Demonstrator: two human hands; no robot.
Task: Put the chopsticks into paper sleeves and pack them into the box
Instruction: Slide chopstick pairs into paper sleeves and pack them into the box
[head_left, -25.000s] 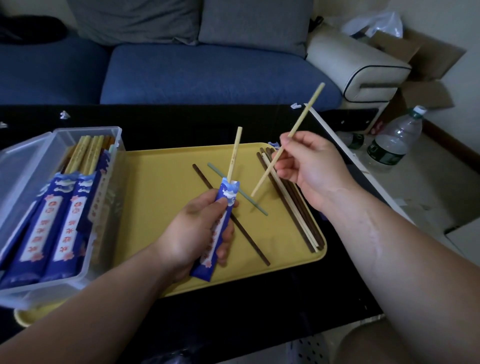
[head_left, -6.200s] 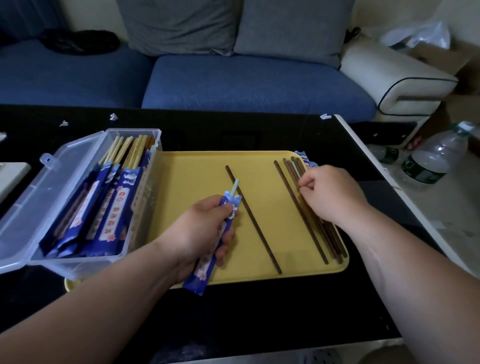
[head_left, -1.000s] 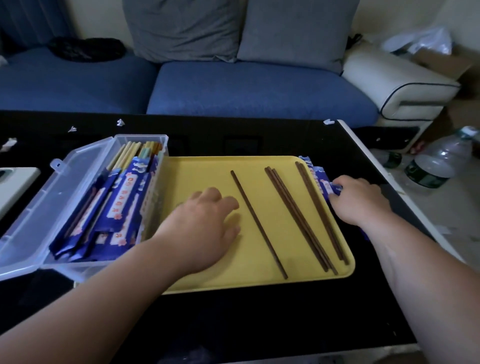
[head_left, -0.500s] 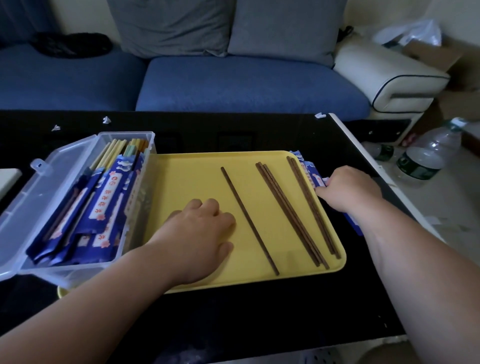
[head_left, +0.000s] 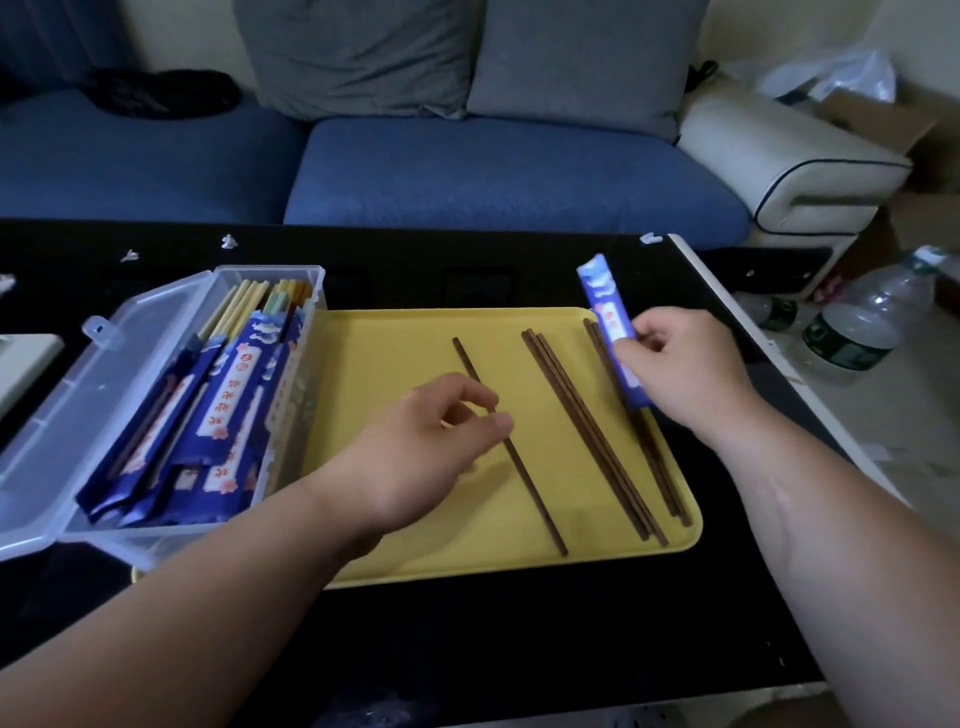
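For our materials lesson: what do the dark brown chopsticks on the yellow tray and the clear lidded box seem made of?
Dark brown chopsticks: probably wood, matte, no glare. Clear lidded box: likely plastic, translucent, smooth; blue paper sleeves show through its wall.

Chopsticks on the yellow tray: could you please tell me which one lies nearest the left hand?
The lone leftmost chopstick, passing under fingers of the left hand; the other dark ones lie bunched farther right.

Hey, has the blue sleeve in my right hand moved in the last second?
Yes. The blue paper sleeve lay off the right edge of the yellow tray; now the right hand holds it up over that edge.
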